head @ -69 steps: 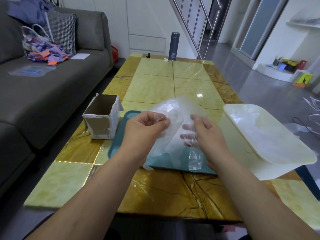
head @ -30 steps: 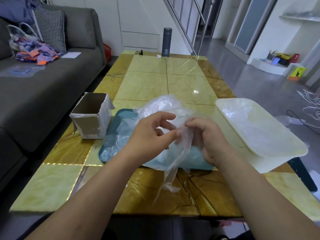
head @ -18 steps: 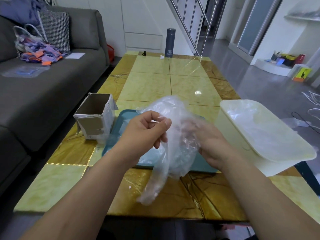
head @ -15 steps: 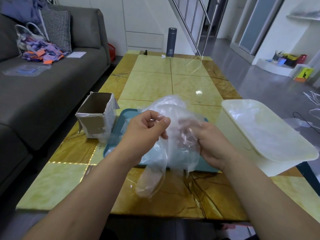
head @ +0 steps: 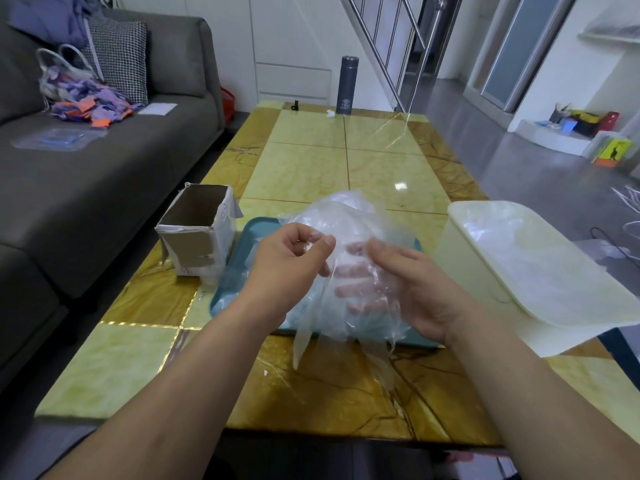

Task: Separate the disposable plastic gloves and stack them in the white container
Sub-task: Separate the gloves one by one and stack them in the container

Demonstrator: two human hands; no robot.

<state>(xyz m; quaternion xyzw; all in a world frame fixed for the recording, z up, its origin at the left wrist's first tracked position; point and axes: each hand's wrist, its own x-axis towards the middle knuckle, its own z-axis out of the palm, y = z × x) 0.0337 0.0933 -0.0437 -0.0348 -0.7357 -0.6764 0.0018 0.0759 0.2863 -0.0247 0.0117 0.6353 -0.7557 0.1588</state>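
A bunch of clear disposable plastic gloves (head: 349,237) is held above the teal tray (head: 254,230) in the middle of the table. My left hand (head: 287,268) pinches an edge of the plastic between thumb and forefinger. My right hand (head: 408,289) is spread behind the film, its fingers showing through it, with the thumb on top. Loose glove fingers hang down over the tray's near edge. The white container (head: 540,271) stands to the right, with clear plastic lying in it.
An open cardboard box (head: 197,230) stands left of the tray. A dark flask (head: 348,84) is at the table's far end. A grey sofa (head: 86,161) runs along the left. Stair railing and floor clutter lie beyond on the right.
The gloves have been spread wider between my hands. My right hand has opened flat behind the film, and the hanging tail has shifted right.
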